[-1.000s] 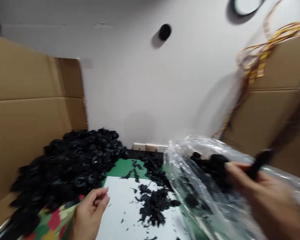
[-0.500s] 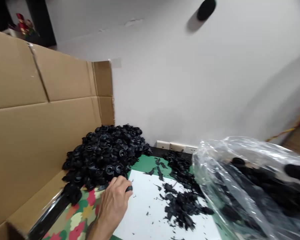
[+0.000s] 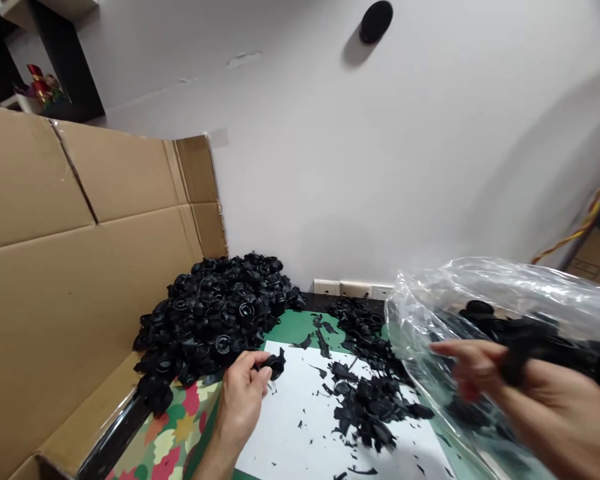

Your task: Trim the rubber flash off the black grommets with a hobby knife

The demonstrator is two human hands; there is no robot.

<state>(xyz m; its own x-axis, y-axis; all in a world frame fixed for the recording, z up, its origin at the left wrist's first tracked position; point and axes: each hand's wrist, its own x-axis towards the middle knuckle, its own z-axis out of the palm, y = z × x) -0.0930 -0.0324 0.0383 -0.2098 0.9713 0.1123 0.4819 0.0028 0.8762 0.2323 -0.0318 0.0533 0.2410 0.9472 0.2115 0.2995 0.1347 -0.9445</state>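
Observation:
My left hand [image 3: 245, 393] pinches a black rubber part [image 3: 275, 364] with a curled rim between thumb and fingers, over the left edge of a white sheet [image 3: 290, 413]. Just behind it rises a large heap of black ribbed rubber parts [image 3: 225, 307]. At the right, my right hand [image 3: 530, 387] is smeared by motion, in front of a clear plastic bag [image 3: 415, 333]. It is closed around a black object [image 3: 523, 353] whose shape is too blurred to make out. On the sheet lies a pile of black rubber scraps [image 3: 370, 407], with small crumbs around it.
A tall cardboard wall [image 3: 130, 260] borders the heap on the left. More scraps [image 3: 360, 327] lie on the green surface [image 3: 293, 328] at the back, near wall sockets [image 3: 355, 289]. Black parts [image 3: 480, 312] show inside the bag. A patterned sheet [image 3: 180, 427] lies front left.
My right hand has come into view at the right with a black object. My left hand has turned, so the part in its fingers shows more. The camera view has shifted slightly.

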